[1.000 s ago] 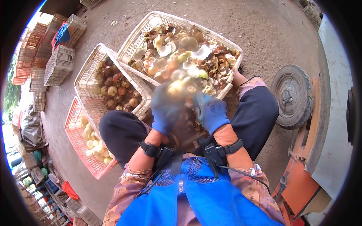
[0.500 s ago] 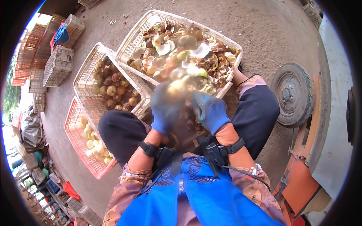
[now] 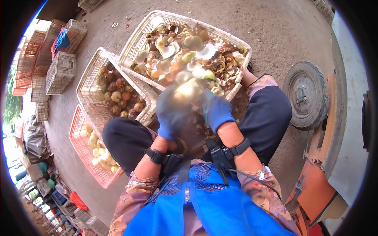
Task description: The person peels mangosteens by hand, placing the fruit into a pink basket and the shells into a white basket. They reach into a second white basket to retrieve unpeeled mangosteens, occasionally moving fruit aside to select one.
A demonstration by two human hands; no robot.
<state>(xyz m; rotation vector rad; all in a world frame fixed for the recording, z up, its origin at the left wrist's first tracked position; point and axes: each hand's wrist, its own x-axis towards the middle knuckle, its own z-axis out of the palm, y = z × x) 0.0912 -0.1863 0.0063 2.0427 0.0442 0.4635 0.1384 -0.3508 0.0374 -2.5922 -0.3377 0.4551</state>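
Observation:
My left hand [image 3: 171, 114], in a blue glove, is closed around a pale peeled onion [image 3: 189, 89] in front of my knees. Close on the onion's right side, my right hand [image 3: 217, 110], gloved too, has its fingers curled inward. A hazy blur over the middle of the view hides the fingertips and whatever the right hand grips. Just beyond both hands, a white plastic crate [image 3: 177, 15] holds a heap of onion skins and cut pieces [image 3: 185, 51].
Left of my knee, a second white crate [image 3: 87, 72] holds brown-skinned onions [image 3: 120, 92]; a pink crate [image 3: 84, 145] holds pale peeled ones [image 3: 103, 155]. A wheel [image 3: 305, 94] and an orange metal frame [image 3: 315, 188] stand on the right. Stacked crates [image 3: 61, 72] stand at far left.
My right hand has moved slightly left, closer to the onion, and turned inward. My left hand stays around the onion, which shows more clearly now.

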